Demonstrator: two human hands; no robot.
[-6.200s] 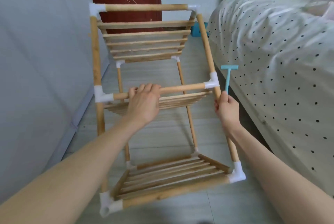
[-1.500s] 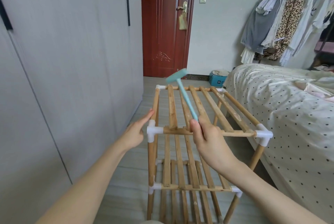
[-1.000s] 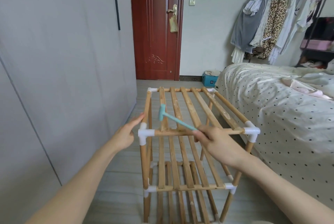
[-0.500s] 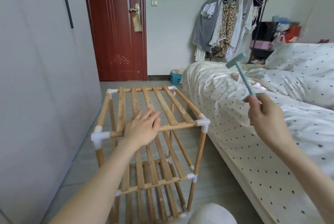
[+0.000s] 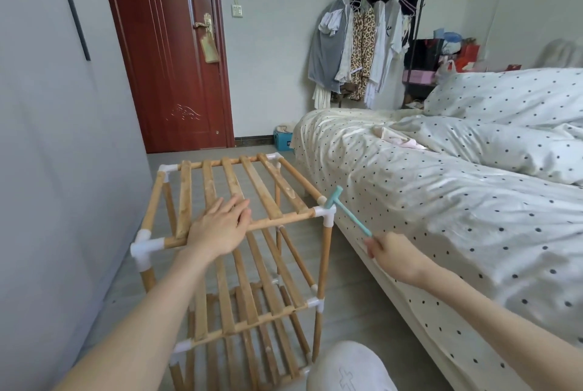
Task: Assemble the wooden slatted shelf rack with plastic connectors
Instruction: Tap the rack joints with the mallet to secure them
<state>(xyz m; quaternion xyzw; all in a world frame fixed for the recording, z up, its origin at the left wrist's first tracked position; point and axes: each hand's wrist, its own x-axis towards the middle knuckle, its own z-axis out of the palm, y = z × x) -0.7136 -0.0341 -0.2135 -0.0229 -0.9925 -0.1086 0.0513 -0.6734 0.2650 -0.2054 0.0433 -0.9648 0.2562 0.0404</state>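
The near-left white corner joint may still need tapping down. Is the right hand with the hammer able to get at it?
Probably yes. The right hand holds the hammer at the near-right corner; the left hand lies flat between, beside the near-left connector, not on it.

I'm looking into a home bedroom. A bed [image 5: 441, 201] with dotted white sheets and a pillow [image 5: 504, 97] fills the right side. Behind it a coat stand [image 5: 416, 28] is hung with shirts and a leopard-print top [image 5: 359, 53]. A dark red door [image 5: 170, 50] with a brass handle stands at the far wall, a light switch [image 5: 236, 10] beside it. A grey wardrobe [image 5: 56, 138] runs along the left, over pale floor [image 5: 347, 311] boards.
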